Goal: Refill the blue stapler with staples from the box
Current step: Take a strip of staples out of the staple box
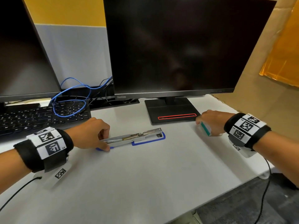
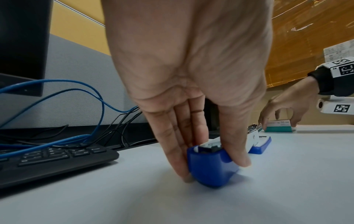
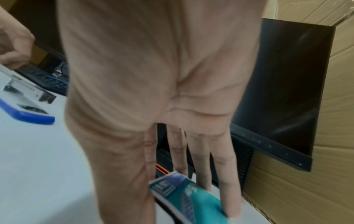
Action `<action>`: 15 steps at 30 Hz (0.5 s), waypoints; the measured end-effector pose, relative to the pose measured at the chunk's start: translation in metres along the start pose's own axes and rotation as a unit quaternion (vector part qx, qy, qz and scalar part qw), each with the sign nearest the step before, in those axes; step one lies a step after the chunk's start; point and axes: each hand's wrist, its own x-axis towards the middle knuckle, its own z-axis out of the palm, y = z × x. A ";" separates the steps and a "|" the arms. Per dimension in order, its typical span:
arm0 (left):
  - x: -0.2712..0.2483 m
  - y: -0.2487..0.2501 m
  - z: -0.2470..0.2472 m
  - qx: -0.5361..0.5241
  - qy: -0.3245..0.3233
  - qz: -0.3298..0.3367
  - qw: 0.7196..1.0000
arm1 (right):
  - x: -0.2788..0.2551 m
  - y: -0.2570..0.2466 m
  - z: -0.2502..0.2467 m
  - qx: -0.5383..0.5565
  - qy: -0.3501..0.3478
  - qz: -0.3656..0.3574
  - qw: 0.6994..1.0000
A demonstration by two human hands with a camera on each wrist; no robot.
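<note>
The blue stapler (image 1: 132, 137) lies swung open flat on the white desk (image 1: 145, 175), its metal staple channel facing up and its blue base (image 1: 162, 136) pointing right. My left hand (image 1: 103, 142) pinches the blue top cover (image 2: 210, 160) at the stapler's left end, between fingers and thumb. Further right, my right hand (image 1: 204, 127) grips the small teal and white staple box (image 1: 205, 129) on the desk beside the monitor stand. In the right wrist view, fingers (image 3: 228, 197) lie along the far side of the staple box (image 3: 184, 195), and its flap looks closed.
A monitor on a black stand (image 1: 171, 110) rises just behind the stapler. A black keyboard (image 1: 40, 117) with blue cable (image 1: 71, 97) looped over it sits at the left. Cardboard (image 1: 267, 94) walls off the right side. The desk edge (image 1: 226, 191) runs diagonally at lower right.
</note>
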 end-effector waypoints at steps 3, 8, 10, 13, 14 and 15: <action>0.000 0.001 0.000 0.006 -0.003 -0.004 1.000 | 0.001 -0.007 -0.004 0.002 0.005 -0.001 1.000; 0.001 0.005 -0.002 0.021 -0.012 -0.010 1.000 | 0.001 -0.010 -0.007 0.009 0.006 -0.003 1.000; 0.001 0.005 -0.002 0.029 -0.017 -0.015 0.999 | -0.001 -0.010 -0.006 0.015 0.014 -0.004 1.000; 0.002 0.009 -0.005 0.041 -0.027 -0.019 0.999 | -0.004 -0.009 -0.007 0.025 0.014 -0.007 1.000; 0.003 0.010 -0.006 0.051 -0.033 -0.022 0.998 | -0.005 -0.008 -0.008 0.035 0.013 -0.009 0.999; 0.003 0.010 -0.006 0.066 -0.040 -0.025 0.997 | -0.007 -0.008 -0.010 0.049 0.013 -0.012 0.999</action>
